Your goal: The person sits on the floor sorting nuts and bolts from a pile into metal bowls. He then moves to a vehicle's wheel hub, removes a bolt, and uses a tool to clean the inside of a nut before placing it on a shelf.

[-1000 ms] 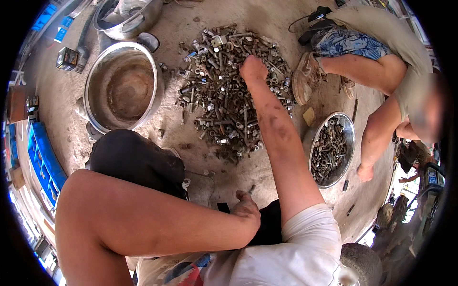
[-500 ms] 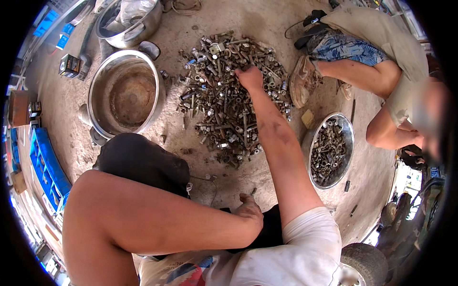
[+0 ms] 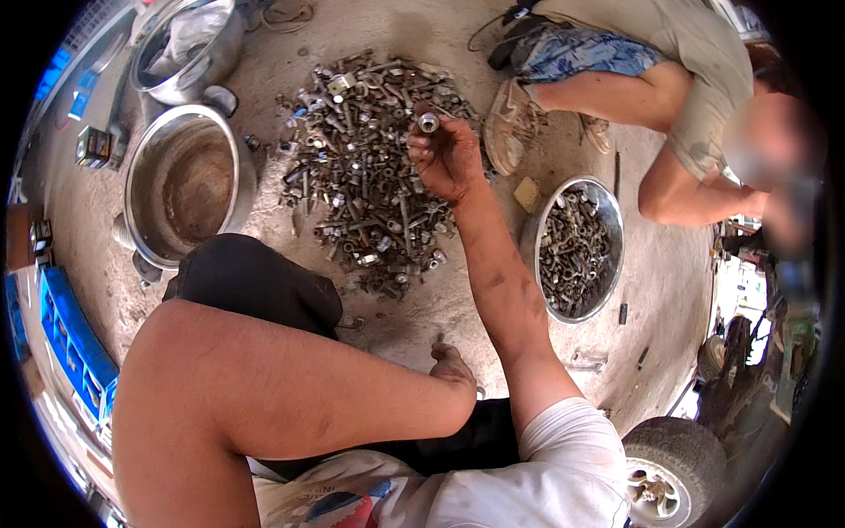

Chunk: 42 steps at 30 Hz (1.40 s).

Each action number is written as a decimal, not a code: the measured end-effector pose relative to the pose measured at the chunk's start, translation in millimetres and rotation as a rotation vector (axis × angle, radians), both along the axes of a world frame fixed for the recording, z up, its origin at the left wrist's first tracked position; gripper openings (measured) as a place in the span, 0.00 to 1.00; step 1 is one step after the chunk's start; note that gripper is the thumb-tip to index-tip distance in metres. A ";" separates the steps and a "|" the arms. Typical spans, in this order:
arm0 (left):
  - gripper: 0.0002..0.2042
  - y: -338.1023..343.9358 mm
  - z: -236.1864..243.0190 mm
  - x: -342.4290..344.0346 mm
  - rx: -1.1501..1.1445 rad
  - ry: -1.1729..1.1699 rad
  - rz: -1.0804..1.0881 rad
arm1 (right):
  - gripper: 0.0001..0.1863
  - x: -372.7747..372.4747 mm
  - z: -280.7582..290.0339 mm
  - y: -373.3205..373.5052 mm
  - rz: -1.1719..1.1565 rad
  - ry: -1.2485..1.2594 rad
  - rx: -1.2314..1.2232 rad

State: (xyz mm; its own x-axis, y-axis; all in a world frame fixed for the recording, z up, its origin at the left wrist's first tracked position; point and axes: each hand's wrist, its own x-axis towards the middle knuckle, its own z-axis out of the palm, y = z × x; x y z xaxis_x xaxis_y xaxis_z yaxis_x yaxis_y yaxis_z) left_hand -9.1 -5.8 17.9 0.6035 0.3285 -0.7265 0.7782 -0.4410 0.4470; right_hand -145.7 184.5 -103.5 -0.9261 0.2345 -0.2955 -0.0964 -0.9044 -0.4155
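My right hand (image 3: 447, 154) is raised over a pile of mixed bolts, nuts and fittings (image 3: 348, 176), palm turned upward, fingers curled round a short, hollow metal fitting (image 3: 429, 123). My left forearm lies bent across the lower view above a black-covered knee (image 3: 246, 273). My left hand (image 3: 451, 368) hangs low near the middle, fingers curled and partly hidden; whether they hold anything is unclear. Right of the pile stands a steel bowl (image 3: 616, 264) filled with dark hardware. At left sits an empty steel basin (image 3: 139, 198) with a stained bottom.
A co-worker (image 3: 669, 106) crouches at right, arm bent. Behind the left basin is another metal pot (image 3: 220, 66) holding pale material. A blue compartment tray (image 3: 70, 326) and small boxes (image 3: 92, 147) line the left edge. A tyre (image 3: 678, 449) is at lower right.
My right hand has lifted from the pile and turned palm up, now showing the fitting. The co-worker's hand has left the floor and drawn inward. The whole view has shifted slightly.
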 end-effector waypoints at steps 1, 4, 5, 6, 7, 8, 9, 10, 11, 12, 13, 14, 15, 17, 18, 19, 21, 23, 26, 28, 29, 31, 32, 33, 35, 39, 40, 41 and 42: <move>0.26 3.4 -2.9 5.6 -0.002 0.014 0.002 | 0.13 6.7 8.6 0.3 0.026 0.029 -0.010; 0.25 7.2 -16.6 24.4 0.011 0.048 0.018 | 0.12 24.4 23.8 2.5 0.082 0.062 -0.025; 0.25 8.5 -22.7 31.0 0.018 0.059 0.027 | 0.12 30.0 28.7 2.0 0.083 0.068 -0.022; 0.24 12.7 -27.2 34.3 -0.005 0.068 0.010 | 0.11 35.1 33.1 1.0 0.080 0.076 -0.017; 0.24 17.9 -31.0 37.5 -0.027 0.078 -0.006 | 0.12 39.5 35.3 1.4 0.078 0.084 -0.013; 0.24 21.6 -33.7 41.3 -0.049 0.088 -0.021 | 0.12 43.2 35.2 3.3 0.088 0.105 -0.025; 0.24 23.3 -35.4 45.9 -0.037 0.075 -0.012 | 0.12 47.2 36.4 5.2 0.084 0.100 -0.014; 0.23 25.6 -24.1 41.5 -0.029 0.067 -0.003 | 0.12 51.0 38.9 5.4 0.082 0.101 -0.008; 0.23 27.5 -17.2 40.1 -0.020 0.058 0.007 | 0.12 54.5 41.3 5.3 0.080 0.101 -0.001; 0.23 28.5 -18.9 44.6 -0.040 0.056 -0.008 | 0.15 55.0 43.4 2.8 0.090 0.146 0.054; 0.24 30.6 -22.6 52.5 -0.060 0.054 -0.022 | 0.15 58.4 44.4 3.3 0.090 0.130 0.066; 0.24 30.9 -27.3 56.6 -0.090 0.060 -0.028 | 0.15 60.4 43.7 3.7 0.095 0.125 0.068; 0.26 31.1 -33.1 58.6 -0.067 0.040 -0.013 | 0.15 62.1 44.3 4.5 0.102 0.118 0.071; 0.30 25.3 -42.9 62.5 -0.030 -0.001 0.009 | 0.13 63.7 43.8 1.9 0.105 -0.024 0.214; 0.26 21.2 -40.0 68.4 -0.085 0.129 0.148 | 0.12 64.3 40.9 4.2 0.100 -0.153 0.346; 0.26 18.2 -40.0 69.9 -0.079 0.130 0.157 | 0.12 63.6 36.2 4.2 0.091 -0.281 0.477; 0.25 14.0 -38.1 70.0 -0.066 0.133 0.172 | 0.12 63.3 17.1 1.2 0.142 -0.409 0.650; 0.25 19.2 -28.7 65.3 -0.044 0.073 0.088 | 0.13 70.1 7.6 2.1 0.211 -0.547 0.814; 0.23 15.5 -31.1 71.3 -0.054 -0.010 -0.097 | 0.13 90.3 -78.2 25.2 0.402 -0.501 1.572; 0.22 9.7 -48.3 74.1 0.113 -0.012 -0.140 | 0.14 59.0 -139.7 12.2 0.613 -0.589 1.830; 0.22 0.9 -64.6 69.2 0.257 -0.017 -0.150 | 0.16 53.2 -142.3 4.6 0.601 -0.235 2.102; 0.22 15.0 -29.1 51.6 0.227 -0.073 -0.004 | 0.21 68.1 -142.9 8.3 0.577 -0.372 1.973; 0.23 19.3 -30.1 45.2 0.169 -0.085 -0.029 | 0.22 64.1 -136.8 3.3 0.579 -0.422 1.849; 0.24 22.0 -35.3 40.1 0.102 -0.102 -0.053 | 0.22 61.7 -133.6 0.2 0.580 -0.465 1.712; 0.23 23.9 -43.0 41.8 0.055 -0.053 -0.081 | 0.23 62.5 -129.9 -0.1 0.594 -0.604 1.567; 0.25 16.6 -49.5 38.3 0.037 0.094 -0.104 | 0.20 40.3 -97.6 -17.6 0.741 -0.520 1.805; 0.26 20.6 -45.3 38.3 0.028 0.063 -0.110 | 0.20 41.5 -119.4 -16.4 0.735 -0.548 1.787; 0.26 25.8 -39.7 38.4 0.020 0.033 -0.117 | 0.19 42.8 -139.9 -12.2 0.729 -0.576 1.771; 0.27 29.3 -34.1 37.0 0.008 0.009 -0.119 | 0.19 41.7 -152.4 -5.1 0.721 -0.594 1.754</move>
State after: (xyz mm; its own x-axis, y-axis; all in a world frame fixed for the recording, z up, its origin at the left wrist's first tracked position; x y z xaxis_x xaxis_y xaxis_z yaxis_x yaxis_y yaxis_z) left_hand 28.0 23.5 -16.2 0.6318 0.2605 -0.7300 0.7243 -0.5338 0.4364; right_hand -104.0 179.4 -255.9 -0.8557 0.2541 -0.4509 0.4952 0.6549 -0.5709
